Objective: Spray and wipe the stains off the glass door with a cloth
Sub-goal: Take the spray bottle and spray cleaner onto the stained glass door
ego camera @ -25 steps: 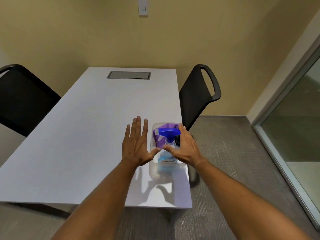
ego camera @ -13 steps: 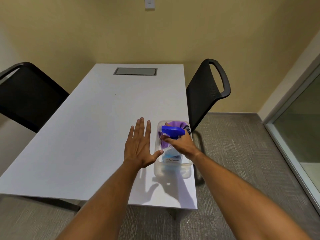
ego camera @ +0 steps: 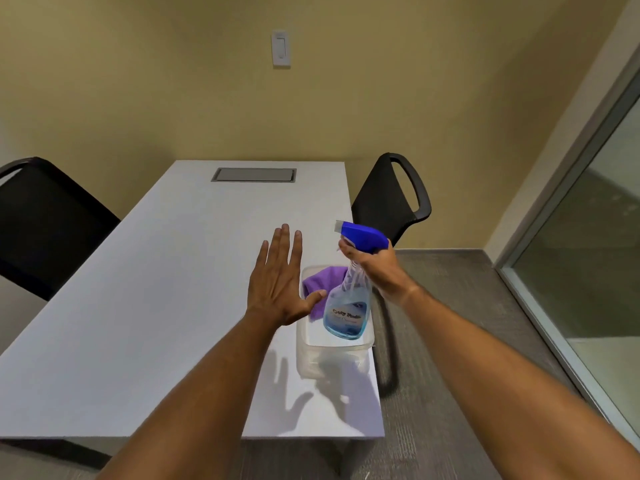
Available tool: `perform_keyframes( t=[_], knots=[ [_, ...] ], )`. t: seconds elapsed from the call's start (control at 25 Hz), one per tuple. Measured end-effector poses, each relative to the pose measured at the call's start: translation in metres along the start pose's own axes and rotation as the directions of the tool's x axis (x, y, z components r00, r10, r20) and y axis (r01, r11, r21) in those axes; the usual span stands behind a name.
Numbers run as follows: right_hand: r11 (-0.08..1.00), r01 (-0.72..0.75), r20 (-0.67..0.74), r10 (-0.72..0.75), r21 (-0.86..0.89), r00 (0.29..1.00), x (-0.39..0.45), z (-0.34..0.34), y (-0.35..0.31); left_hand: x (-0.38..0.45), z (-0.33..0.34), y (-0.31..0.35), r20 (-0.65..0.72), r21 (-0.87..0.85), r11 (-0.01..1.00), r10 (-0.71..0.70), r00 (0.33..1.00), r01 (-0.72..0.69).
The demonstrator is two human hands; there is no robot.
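Note:
My right hand [ego camera: 375,266] grips the neck of a clear spray bottle [ego camera: 346,311] with a blue trigger head and pale blue liquid, holding it tilted above a clear plastic bin [ego camera: 332,358] near the table's right edge. A purple cloth [ego camera: 323,280] lies in the far end of the bin, partly behind the bottle. My left hand [ego camera: 280,282] hovers flat with straight fingers just left of the bin, thumb near the cloth. The glass door [ego camera: 595,244] stands at the far right.
The white table [ego camera: 156,306] has a grey cable hatch [ego camera: 254,174] at its far end. Black chairs stand at the left [ego camera: 45,226] and behind the bin on the right [ego camera: 391,199]. Grey carpet lies between table and door.
My right hand has closed round the spray bottle and lifted it up out of the bin. The left hand has stayed flat beside the bin.

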State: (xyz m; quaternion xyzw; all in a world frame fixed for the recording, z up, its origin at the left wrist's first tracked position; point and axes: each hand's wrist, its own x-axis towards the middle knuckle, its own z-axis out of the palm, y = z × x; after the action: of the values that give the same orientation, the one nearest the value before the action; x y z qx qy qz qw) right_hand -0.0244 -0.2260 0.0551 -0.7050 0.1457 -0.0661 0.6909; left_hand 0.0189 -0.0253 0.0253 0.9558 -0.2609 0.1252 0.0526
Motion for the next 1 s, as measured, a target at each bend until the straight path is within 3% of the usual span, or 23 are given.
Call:
perform_keyframes(
  t=[0.24, 0.6, 0.8, 1.0],
  knots=[
    [0.991, 0.127, -0.110, -0.131, -0.047, 0.985, -0.023, -0.039, -0.064, 0.045, -0.062, 0.040, -0.115, 0.029, 0.991, 0.132, 0.984, -0.130],
    [0.962, 0.267, -0.334, -0.269, -0.054, 0.903, -0.092, -0.154, -0.140, 0.089, -0.131, 0.162, -0.294, -0.045, 0.904, 0.395, 0.870, -0.426],
    [0.943, 0.299, -0.495, -0.331, -0.145, 0.803, -0.149, -0.243, -0.167, 0.103, -0.160, 0.265, -0.365, -0.023, 0.840, 0.498, 0.787, -0.542],
    [0.925, 0.312, -0.660, -0.375, -0.217, 0.652, -0.211, -0.346, -0.178, 0.099, -0.191, 0.393, -0.451, -0.038, 0.753, 0.573, 0.684, -0.657]
  ],
)
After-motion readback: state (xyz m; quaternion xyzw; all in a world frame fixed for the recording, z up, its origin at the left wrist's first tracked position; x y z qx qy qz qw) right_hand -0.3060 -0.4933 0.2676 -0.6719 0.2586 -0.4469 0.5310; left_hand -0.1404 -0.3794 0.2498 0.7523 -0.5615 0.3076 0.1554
